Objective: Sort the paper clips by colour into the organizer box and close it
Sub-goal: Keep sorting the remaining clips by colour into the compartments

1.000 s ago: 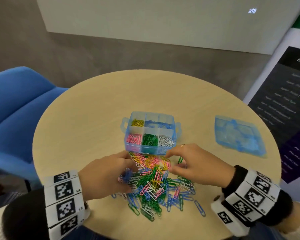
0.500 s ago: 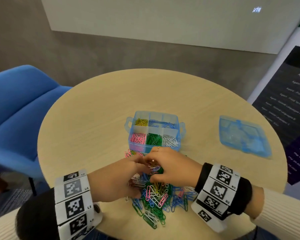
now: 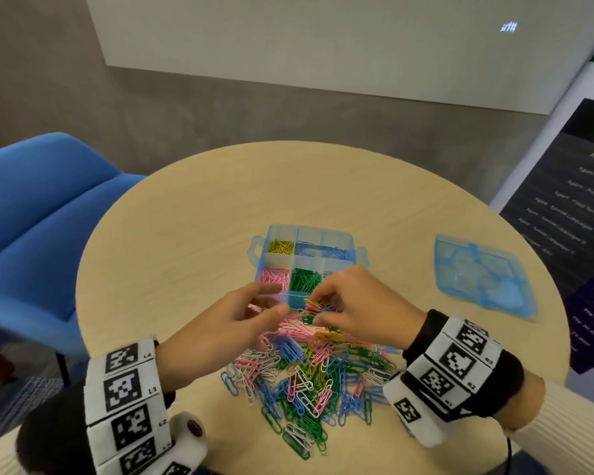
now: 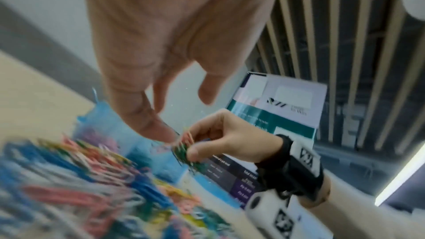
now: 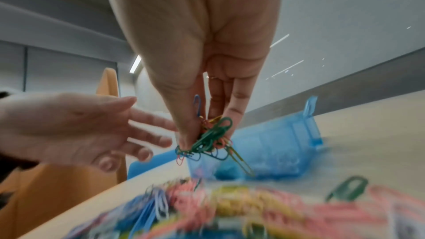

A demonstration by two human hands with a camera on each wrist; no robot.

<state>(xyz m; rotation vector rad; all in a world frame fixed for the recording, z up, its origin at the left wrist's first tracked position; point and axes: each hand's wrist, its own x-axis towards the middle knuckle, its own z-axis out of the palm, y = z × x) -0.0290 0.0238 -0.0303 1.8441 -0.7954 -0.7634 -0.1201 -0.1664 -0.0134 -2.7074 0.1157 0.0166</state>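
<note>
A clear blue organizer box [image 3: 336,238] stands open mid-table, with yellow, blue, pink, green and white clips in separate compartments. In front of it lies a heap of mixed paper clips [image 3: 309,375]. My right hand [image 3: 352,308] pinches a tangled bunch of paper clips [image 5: 211,137], mostly green with some yellow, blue and orange, lifted above the heap near the box's front wall. My left hand [image 3: 247,313] hovers beside it with fingers spread and relaxed [image 5: 147,130], holding nothing. The box's blue lid [image 3: 480,279] lies apart to the right.
The round wooden table [image 3: 186,241] has bare surface behind and left of the box. A blue chair [image 3: 38,214] stands at the left. A dark printed banner [image 3: 570,217] stands at the right edge.
Both hands rose out of the heap toward the box's front edge. The right hand lifted a bunch of clips; the left hand's fingers spread and let go of the pile.
</note>
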